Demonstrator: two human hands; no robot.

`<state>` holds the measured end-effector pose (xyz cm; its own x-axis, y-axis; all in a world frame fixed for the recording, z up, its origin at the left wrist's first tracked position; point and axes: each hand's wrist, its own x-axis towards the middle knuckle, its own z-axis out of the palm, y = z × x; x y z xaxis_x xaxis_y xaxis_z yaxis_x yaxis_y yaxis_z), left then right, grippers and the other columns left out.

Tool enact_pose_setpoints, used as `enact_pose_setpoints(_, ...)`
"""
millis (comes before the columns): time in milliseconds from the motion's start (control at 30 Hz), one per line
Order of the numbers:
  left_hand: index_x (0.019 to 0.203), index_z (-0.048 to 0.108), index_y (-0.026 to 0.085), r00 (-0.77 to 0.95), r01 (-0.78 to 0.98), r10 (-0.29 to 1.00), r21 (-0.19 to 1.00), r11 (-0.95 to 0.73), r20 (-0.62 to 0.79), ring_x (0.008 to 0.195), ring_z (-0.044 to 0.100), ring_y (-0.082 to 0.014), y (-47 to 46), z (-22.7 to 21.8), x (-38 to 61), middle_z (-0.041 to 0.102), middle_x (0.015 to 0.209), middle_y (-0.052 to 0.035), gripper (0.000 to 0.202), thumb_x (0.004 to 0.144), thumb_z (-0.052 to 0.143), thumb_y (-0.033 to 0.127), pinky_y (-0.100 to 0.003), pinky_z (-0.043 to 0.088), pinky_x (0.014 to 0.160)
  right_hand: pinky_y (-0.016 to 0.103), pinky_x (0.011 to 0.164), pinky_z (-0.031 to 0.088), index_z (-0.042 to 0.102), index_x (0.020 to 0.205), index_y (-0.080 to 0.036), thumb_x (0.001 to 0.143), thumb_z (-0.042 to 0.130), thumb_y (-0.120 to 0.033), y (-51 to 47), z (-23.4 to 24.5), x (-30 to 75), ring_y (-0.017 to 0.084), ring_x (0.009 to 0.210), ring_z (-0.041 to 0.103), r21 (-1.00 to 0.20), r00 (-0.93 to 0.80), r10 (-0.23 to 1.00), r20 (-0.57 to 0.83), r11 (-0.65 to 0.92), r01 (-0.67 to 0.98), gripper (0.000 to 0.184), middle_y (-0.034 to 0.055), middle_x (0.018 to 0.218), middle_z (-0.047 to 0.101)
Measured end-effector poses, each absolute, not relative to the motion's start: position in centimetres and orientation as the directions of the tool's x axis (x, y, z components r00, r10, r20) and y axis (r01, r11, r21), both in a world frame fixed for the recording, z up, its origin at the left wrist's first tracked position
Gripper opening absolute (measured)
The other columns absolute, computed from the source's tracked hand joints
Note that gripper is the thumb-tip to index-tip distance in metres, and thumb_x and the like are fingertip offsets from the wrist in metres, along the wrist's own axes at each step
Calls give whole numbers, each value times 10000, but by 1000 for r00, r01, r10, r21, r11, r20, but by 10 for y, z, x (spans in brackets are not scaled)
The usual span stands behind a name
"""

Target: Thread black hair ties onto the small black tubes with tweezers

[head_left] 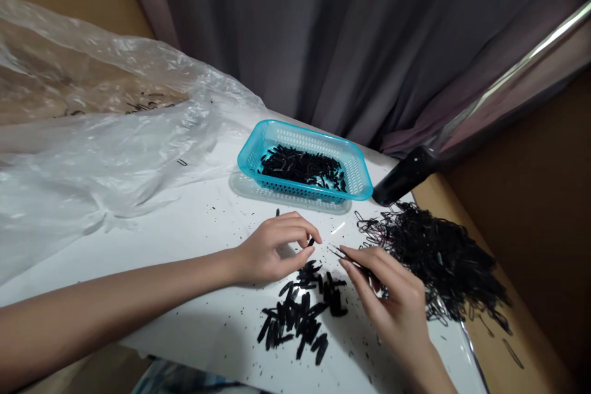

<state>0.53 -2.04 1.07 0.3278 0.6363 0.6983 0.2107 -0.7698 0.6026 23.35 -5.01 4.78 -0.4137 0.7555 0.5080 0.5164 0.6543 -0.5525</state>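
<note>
My left hand (277,249) rests on the white table (194,246), its thumb and fingers pinched on a small black piece (311,241). My right hand (390,286) is close beside it, fingers pinched on a thin black band (339,253) that points toward the left hand. Just below both hands lies a loose heap of short black pieces (302,314). To the right of my right hand spreads a tangled pile of thin black bands (438,258).
A turquoise plastic basket (357,175) holding several black pieces stands behind the hands. A large crumpled clear plastic bag (92,117) covers the table's left. A black and chrome handle (406,175) slants in at the right. Grey curtain hangs behind.
</note>
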Motion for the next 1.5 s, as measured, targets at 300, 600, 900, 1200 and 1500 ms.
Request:
enact_pose_setpoints(300,833,752,174,315,111,552,548,-829,772,760,724,-202,-14,7,4,809,885,-106,52,856,776,214,-321,607,696,250,595,513,673,1144,-183,960,604,-134,-47,48,239,143,687,671,-474,-510,716,477,698,537,202,46,871,699)
enact_pose_setpoints(600,923,760,173,356,116,539,536,-836,764,811,725,-203,-13,7,3,798,920,-108,43,898,726,164,-339,597,746,237,625,530,661,1192,-175,963,588,-111,-46,44,242,137,720,679,-396,-574,666,477,745,537,249,46,869,703)
enact_pose_setpoints(900,918,745,168,381,115,543,545,-831,748,798,708,-198,-14,5,3,784,902,-108,34,900,721,152,-342,573,748,227,618,532,674,1184,-170,969,581,-111,-45,42,242,134,728,698,-331,-593,634,497,770,546,241,47,888,728)
enact_pose_setpoints(1200,891,735,160,424,163,511,491,-856,748,757,688,-190,-14,6,2,775,870,-112,88,941,671,193,-328,568,721,234,616,524,685,1159,-164,979,563,-113,-47,42,242,141,696,697,-216,-612,618,494,769,601,223,55,880,741)
enact_pose_setpoints(1500,935,716,167,482,252,422,341,-906,767,737,663,-191,-16,11,0,780,893,-105,43,935,673,170,-326,555,674,245,611,534,684,1191,-174,989,502,-90,-46,39,245,155,731,709,-259,-635,620,462,779,571,284,73,902,753)
